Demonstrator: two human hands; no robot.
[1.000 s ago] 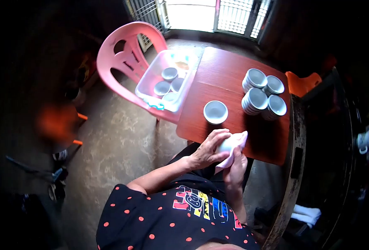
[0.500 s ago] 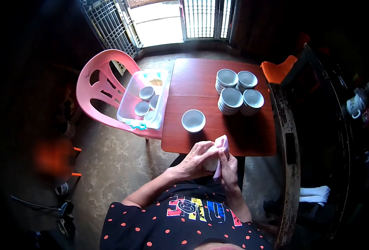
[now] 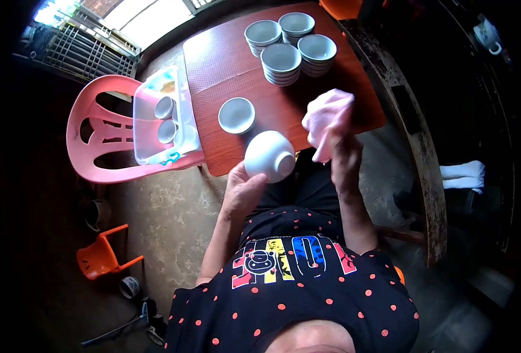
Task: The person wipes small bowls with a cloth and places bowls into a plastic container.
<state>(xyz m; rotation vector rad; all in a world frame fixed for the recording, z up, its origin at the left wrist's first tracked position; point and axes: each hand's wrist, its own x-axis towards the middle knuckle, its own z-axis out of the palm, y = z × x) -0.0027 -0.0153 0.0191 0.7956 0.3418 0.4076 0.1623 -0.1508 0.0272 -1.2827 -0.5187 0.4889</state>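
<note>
My left hand (image 3: 243, 189) grips a white bowl (image 3: 267, 156) by its rim, tilted so that its outside and foot ring face me. To the right, my right hand (image 3: 345, 154) is closed on a pink cloth (image 3: 326, 117), held up near the table's front edge and apart from the bowl. A single bowl (image 3: 237, 115) stands upright on the reddish-brown table (image 3: 216, 70), just beyond the held one. Farther back, several stacks of bowls (image 3: 281, 57) stand close together.
On a pink plastic chair (image 3: 90, 94) left of the table sits a clear plastic box (image 3: 146, 154) with several bowls inside. A worn wooden frame (image 3: 410, 129) runs along the right. An orange stool (image 3: 100, 257) is on the floor at lower left.
My hands have moved apart. The bowl, earlier wrapped in the cloth between both hands, is now in my left hand alone, the cloth in my right. The camera view has turned and shifted.
</note>
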